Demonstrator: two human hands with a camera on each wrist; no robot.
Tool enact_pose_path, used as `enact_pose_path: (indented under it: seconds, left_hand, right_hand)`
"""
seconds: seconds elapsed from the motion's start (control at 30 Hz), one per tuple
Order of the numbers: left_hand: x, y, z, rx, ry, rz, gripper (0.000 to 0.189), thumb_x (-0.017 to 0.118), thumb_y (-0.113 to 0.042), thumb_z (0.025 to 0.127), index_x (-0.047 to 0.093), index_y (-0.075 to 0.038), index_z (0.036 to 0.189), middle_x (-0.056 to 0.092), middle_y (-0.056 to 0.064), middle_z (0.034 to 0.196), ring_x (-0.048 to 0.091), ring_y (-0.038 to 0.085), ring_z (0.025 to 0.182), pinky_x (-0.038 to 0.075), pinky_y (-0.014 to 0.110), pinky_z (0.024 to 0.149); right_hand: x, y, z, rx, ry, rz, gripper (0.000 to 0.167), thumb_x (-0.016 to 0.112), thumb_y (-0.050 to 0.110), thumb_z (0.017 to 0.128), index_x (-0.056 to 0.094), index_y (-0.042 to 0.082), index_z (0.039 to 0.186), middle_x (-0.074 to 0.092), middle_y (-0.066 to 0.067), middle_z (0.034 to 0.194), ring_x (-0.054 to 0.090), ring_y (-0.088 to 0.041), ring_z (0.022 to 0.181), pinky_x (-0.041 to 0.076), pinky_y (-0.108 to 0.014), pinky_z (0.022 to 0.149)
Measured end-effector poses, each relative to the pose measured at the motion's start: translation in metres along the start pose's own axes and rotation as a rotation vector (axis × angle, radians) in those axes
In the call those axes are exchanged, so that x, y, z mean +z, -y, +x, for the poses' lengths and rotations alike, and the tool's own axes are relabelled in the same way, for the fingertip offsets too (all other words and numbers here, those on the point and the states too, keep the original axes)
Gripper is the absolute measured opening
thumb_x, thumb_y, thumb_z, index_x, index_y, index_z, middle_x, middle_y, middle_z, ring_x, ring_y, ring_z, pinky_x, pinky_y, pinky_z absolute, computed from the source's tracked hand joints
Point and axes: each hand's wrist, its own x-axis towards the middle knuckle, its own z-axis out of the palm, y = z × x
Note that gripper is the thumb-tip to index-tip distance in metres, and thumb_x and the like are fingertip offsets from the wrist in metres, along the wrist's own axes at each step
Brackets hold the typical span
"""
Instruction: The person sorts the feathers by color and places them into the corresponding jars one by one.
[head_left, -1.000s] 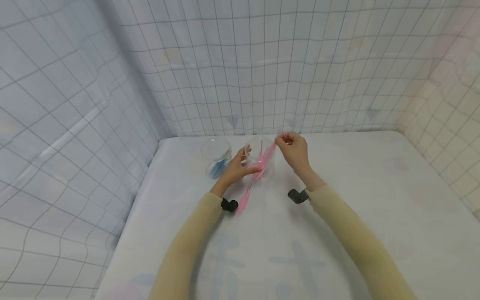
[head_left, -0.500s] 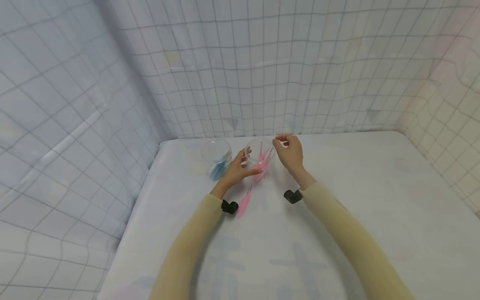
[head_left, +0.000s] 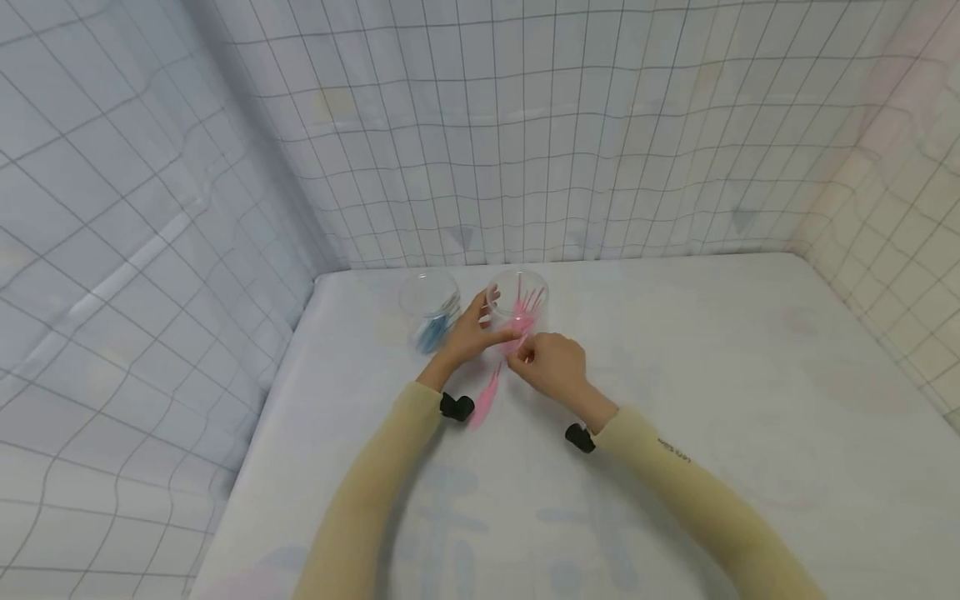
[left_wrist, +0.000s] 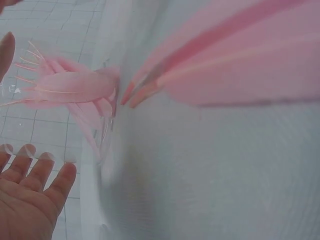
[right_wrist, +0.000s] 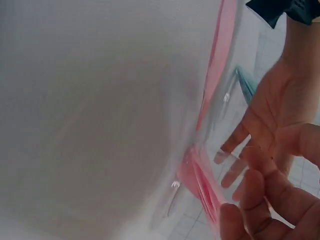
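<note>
A clear round container (head_left: 547, 295) stands upright near the back of the table with several pink feathers (left_wrist: 70, 87) inside, quills up. My left hand (head_left: 467, 337) holds it from the left, thumb across the front and fingers behind. My right hand (head_left: 553, 367) is just in front of the container, its fingers loosely bent. Between those fingers (right_wrist: 260, 195) the right wrist view shows nothing held. Loose pink feathers (head_left: 486, 402), apparently two, lie on the table below the left hand, quills toward the container.
Left of the left hand stands another clear container (head_left: 402, 302), holding blue feathers (head_left: 432, 333). Behind the white table (head_left: 712, 375) rises a grid-patterned cloth wall (head_left: 525, 133), with more cloth at both sides.
My right hand has let go of a pink feather over the container, where that feather now stands. It has then moved down in front of the container. The left hand has stayed in place.
</note>
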Motion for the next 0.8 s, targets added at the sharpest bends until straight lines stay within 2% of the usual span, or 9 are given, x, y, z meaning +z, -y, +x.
enact_pose_path:
  seconds: [0.13, 0.23, 0.37, 0.53, 0.67, 0.8]
  left_hand:
    - [0.001, 0.001, -0.002, -0.021, 0.008, -0.003, 0.1, 0.081, -0.038, 0.075, 0.018, -0.023, 0.152, 0.032, -0.003, 0.15, 0.035, 0.027, 0.132, 0.035, 0.037, 0.104]
    - [0.002, 0.003, -0.005, -0.022, 0.015, -0.01, 0.1, 0.08, -0.038, 0.076, 0.017, -0.024, 0.152, 0.031, -0.004, 0.15, 0.036, 0.027, 0.132, 0.034, 0.036, 0.104]
    - [0.002, 0.004, -0.006, 0.008, 0.005, -0.023, 0.098, 0.081, -0.033, 0.077, 0.018, -0.022, 0.152, 0.032, 0.0, 0.15, 0.035, 0.028, 0.132, 0.034, 0.036, 0.104]
    - [-0.001, 0.002, -0.006, 0.024, 0.003, -0.023, 0.099, 0.081, -0.032, 0.077, 0.018, -0.022, 0.152, 0.032, 0.001, 0.15, 0.034, 0.03, 0.132, 0.035, 0.038, 0.103]
    - [-0.002, 0.0, -0.003, 0.022, 0.003, -0.033, 0.098, 0.081, -0.032, 0.077, 0.019, -0.019, 0.152, 0.032, 0.002, 0.15, 0.034, 0.031, 0.132, 0.035, 0.039, 0.103]
    - [0.0, 0.001, -0.002, 0.018, -0.001, -0.036, 0.097, 0.081, -0.031, 0.077, 0.02, -0.018, 0.151, 0.033, 0.003, 0.15, 0.035, 0.03, 0.132, 0.034, 0.037, 0.104]
  right_hand:
    - [0.018, 0.01, 0.004, 0.044, 0.185, -0.194, 0.041, 0.063, 0.05, 0.086, 0.066, 0.021, 0.057, 0.052, 0.007, 0.052, 0.053, -0.017, 0.056, 0.044, -0.036, 0.055]
    - [0.031, 0.018, 0.006, 0.067, 0.238, -0.302, 0.048, 0.063, 0.055, 0.084, 0.062, 0.017, 0.055, 0.057, 0.0, 0.058, 0.059, -0.024, 0.068, 0.045, -0.043, 0.066]
    - [0.045, 0.027, 0.007, 0.028, 0.211, -0.393, 0.042, 0.069, 0.051, 0.081, 0.063, 0.014, 0.062, 0.064, -0.006, 0.073, 0.059, -0.027, 0.082, 0.043, -0.046, 0.074]
    - [0.047, 0.034, 0.007, -0.012, 0.17, -0.462, 0.027, 0.074, 0.037, 0.077, 0.067, 0.011, 0.071, 0.065, -0.006, 0.075, 0.059, -0.026, 0.082, 0.042, -0.045, 0.072]
    - [0.041, 0.034, 0.007, 0.008, 0.172, -0.431, 0.019, 0.074, 0.026, 0.076, 0.068, 0.008, 0.074, 0.064, -0.006, 0.073, 0.06, -0.025, 0.077, 0.046, -0.045, 0.068]
    - [0.037, 0.028, 0.009, 0.048, 0.208, -0.384, 0.014, 0.074, 0.021, 0.075, 0.067, 0.008, 0.074, 0.063, -0.006, 0.072, 0.061, -0.025, 0.075, 0.049, -0.045, 0.062]
